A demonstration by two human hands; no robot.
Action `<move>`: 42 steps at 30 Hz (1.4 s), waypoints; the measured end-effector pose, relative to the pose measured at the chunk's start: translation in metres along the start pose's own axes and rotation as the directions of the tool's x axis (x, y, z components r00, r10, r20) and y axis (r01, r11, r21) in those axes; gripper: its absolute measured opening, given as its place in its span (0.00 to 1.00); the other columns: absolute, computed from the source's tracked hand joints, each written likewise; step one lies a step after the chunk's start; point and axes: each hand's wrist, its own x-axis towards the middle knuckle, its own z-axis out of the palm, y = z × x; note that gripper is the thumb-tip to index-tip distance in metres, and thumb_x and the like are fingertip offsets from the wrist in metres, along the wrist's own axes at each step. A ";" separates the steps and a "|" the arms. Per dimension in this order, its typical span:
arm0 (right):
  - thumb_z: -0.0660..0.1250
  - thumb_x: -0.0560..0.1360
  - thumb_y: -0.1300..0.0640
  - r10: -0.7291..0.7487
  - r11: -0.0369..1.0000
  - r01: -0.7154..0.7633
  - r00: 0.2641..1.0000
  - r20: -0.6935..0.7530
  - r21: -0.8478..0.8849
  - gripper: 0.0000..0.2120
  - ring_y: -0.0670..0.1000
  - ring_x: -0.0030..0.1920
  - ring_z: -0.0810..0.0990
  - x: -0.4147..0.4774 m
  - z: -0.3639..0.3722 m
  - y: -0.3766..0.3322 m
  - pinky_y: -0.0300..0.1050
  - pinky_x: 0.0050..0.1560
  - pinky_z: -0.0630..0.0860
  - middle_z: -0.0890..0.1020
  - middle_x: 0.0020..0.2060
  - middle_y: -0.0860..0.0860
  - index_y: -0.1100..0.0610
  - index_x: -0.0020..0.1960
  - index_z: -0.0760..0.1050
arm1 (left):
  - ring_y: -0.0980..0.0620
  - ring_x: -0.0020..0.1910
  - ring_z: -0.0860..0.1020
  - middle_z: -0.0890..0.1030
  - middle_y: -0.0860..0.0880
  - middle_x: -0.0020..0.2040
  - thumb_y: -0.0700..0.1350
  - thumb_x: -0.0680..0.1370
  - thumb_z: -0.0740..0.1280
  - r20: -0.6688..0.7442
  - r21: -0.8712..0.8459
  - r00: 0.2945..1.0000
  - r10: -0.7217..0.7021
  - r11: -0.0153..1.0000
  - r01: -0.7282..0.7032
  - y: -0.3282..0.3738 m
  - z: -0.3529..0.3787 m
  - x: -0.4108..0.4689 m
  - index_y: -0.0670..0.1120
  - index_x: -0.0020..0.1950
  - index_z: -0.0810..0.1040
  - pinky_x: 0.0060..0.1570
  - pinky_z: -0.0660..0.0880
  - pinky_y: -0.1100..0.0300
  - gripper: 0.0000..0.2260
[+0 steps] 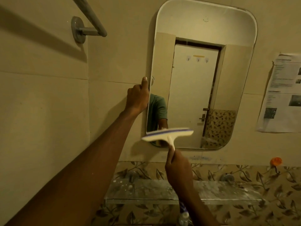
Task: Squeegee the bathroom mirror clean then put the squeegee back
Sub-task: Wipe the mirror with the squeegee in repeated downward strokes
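A rounded rectangular mirror hangs on the beige tiled wall and reflects a white door. My left hand grips the mirror's left edge, thumb pointing up. A white squeegee with a blue stripe along its blade lies across the mirror's bottom left corner, blurred and tilted slightly. My right hand holds its short handle from below, fingers curled round it.
A glass shelf spattered with white marks runs below the mirror. A grey towel rail juts from the wall at upper left. Printed paper sheets are stuck at right, above an orange hook. A bottle top shows under the shelf.
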 end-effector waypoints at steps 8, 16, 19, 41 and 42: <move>0.49 0.82 0.45 -0.071 0.994 0.077 0.994 -0.078 0.078 0.18 0.40 0.24 0.73 0.044 -0.025 -0.020 0.30 0.20 0.65 0.73 0.24 0.45 0.47 0.37 0.70 | 0.56 0.25 0.71 0.71 0.52 0.25 0.51 0.80 0.57 -0.048 0.143 0.995 0.089 0.986 -0.081 -0.005 0.005 -0.003 0.49 0.28 0.69 0.25 0.64 0.64 0.20; 0.45 0.78 0.40 0.039 0.995 -0.035 0.998 -0.041 0.095 0.22 0.40 0.23 0.73 0.004 -0.008 0.012 0.31 0.19 0.65 0.72 0.22 0.46 0.48 0.36 0.69 | 0.48 0.32 0.75 0.75 0.47 0.30 0.49 0.80 0.57 -0.057 0.169 0.992 0.108 0.981 -0.097 -0.004 0.006 -0.004 0.44 0.32 0.74 0.32 0.70 0.59 0.19; 0.50 0.82 0.46 0.078 0.994 -0.079 0.997 0.010 0.073 0.20 0.43 0.20 0.68 0.004 -0.027 0.032 0.32 0.19 0.63 0.71 0.24 0.47 0.50 0.35 0.70 | 0.49 0.32 0.76 0.75 0.47 0.30 0.51 0.81 0.55 -0.051 0.145 0.995 0.084 0.987 -0.076 -0.002 0.007 -0.006 0.44 0.34 0.74 0.35 0.71 0.58 0.20; 0.49 0.82 0.43 0.261 0.953 -0.225 0.949 -0.175 0.202 0.22 0.60 0.28 0.76 0.076 -0.119 0.084 0.57 0.30 0.78 0.78 0.31 0.56 0.50 0.36 0.70 | 0.49 0.41 0.77 0.79 0.44 0.42 0.53 0.81 0.54 -0.115 0.099 0.993 0.006 0.995 0.005 0.000 0.017 -0.018 0.42 0.45 0.78 0.40 0.70 0.59 0.19; 0.48 0.82 0.43 0.270 0.950 -0.234 0.947 -0.173 0.206 0.22 0.59 0.27 0.76 0.075 -0.117 0.088 0.55 0.30 0.77 0.77 0.30 0.56 0.51 0.36 0.70 | 0.49 0.41 0.77 0.79 0.44 0.41 0.53 0.81 0.54 -0.119 0.099 0.993 0.006 0.995 0.006 0.000 0.017 -0.018 0.42 0.44 0.78 0.40 0.71 0.59 0.20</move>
